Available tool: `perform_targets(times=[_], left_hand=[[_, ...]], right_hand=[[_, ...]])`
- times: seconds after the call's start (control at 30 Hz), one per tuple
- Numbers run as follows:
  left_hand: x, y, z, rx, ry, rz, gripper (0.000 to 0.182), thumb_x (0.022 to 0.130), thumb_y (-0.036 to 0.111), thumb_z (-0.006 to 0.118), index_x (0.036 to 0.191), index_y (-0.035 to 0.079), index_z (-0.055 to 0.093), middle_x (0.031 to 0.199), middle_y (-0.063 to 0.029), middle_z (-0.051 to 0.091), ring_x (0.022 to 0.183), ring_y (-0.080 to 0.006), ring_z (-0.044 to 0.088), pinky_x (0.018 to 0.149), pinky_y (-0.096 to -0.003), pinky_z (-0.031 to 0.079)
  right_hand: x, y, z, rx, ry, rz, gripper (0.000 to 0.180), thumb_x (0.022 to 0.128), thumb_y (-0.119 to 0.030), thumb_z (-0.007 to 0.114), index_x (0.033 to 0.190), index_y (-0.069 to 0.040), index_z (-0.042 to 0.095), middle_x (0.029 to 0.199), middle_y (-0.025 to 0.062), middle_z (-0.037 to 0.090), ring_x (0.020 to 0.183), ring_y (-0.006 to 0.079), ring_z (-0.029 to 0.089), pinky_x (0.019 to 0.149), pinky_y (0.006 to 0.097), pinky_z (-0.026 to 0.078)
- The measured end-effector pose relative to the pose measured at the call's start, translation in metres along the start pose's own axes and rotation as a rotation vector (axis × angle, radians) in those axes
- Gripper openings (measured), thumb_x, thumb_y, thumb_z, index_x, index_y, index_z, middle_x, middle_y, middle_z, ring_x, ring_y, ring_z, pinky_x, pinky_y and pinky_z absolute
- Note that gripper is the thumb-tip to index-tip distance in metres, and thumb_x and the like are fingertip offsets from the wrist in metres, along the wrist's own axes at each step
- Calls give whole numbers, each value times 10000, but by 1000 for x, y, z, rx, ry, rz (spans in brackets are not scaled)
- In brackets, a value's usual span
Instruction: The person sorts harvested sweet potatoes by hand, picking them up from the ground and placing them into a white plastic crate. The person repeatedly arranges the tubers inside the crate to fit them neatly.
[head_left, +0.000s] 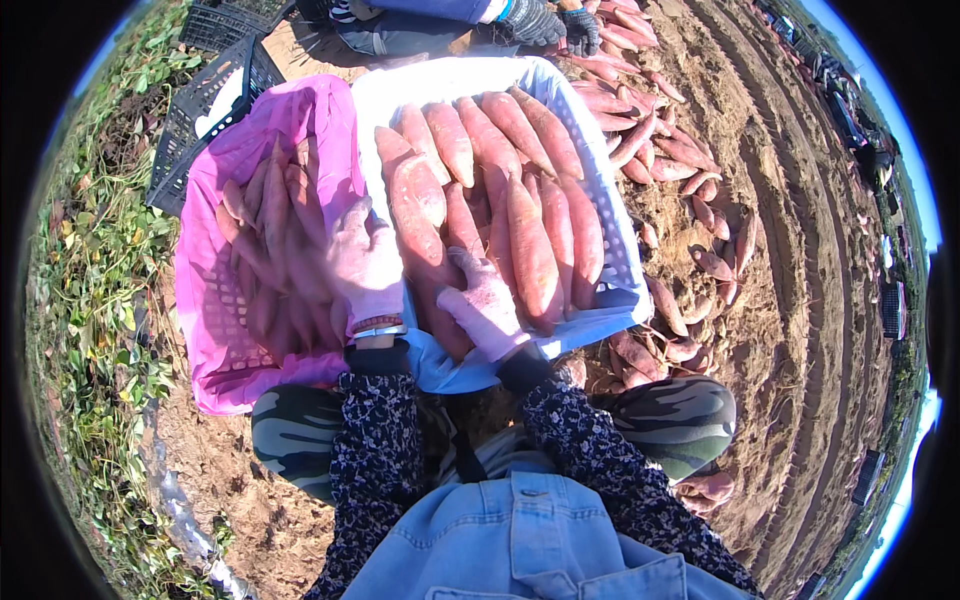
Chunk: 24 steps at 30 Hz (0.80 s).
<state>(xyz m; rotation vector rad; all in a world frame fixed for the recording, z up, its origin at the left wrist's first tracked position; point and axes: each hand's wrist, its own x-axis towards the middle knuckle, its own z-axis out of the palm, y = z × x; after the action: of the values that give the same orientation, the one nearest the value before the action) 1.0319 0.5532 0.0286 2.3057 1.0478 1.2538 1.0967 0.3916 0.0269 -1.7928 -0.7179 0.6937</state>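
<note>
Before me stands a crate lined in white film (611, 202), filled with large red-skinned sweet potatoes (531, 247). On its left is a crate lined in pink film (206, 247) with thinner sweet potatoes (274, 202). My right hand (484, 304), in a pinkish glove, rests on a sweet potato at the white-lined crate's near side, thumb apart from the fingers; whether it grips is hidden. My left hand (365, 262), in a similar glove with dirty fingertips, is at the border between both crates, its thumb apart and no sweet potato visible in it.
Loose sweet potatoes (675, 154) lie on the soil right of the crates. Across from me a person's gloved hands (551, 28) are near that pile. Black plastic crates (184, 135) stand at the upper left, beside green vines (97, 277). Furrowed soil (810, 247) stretches along the right.
</note>
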Motion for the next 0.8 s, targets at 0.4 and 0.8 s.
perform_targets(times=[0.4, 0.8], left_hand=[[-15, 1, 1, 9, -51, 55, 282, 870, 50, 564, 1125, 24, 681, 1037, -143, 692, 946, -286, 661, 846, -369, 519], [-16, 22, 9, 84, -296, 176, 455, 873, 184, 635, 1292, 15, 581, 1329, -214, 567, 1245, -389, 512, 1085, -437, 380]], right_hand=[[-3, 7, 9, -194, -90, -15, 792, 826, -408, 622, 1484, -51, 363, 1353, 279, 509, 1222, 415, 527, 1049, 423, 416], [2, 20, 9, -172, -137, -135, 758, 860, -381, 596, 1469, -7, 345, 1258, 253, 553, 1168, 393, 549, 997, 452, 447]])
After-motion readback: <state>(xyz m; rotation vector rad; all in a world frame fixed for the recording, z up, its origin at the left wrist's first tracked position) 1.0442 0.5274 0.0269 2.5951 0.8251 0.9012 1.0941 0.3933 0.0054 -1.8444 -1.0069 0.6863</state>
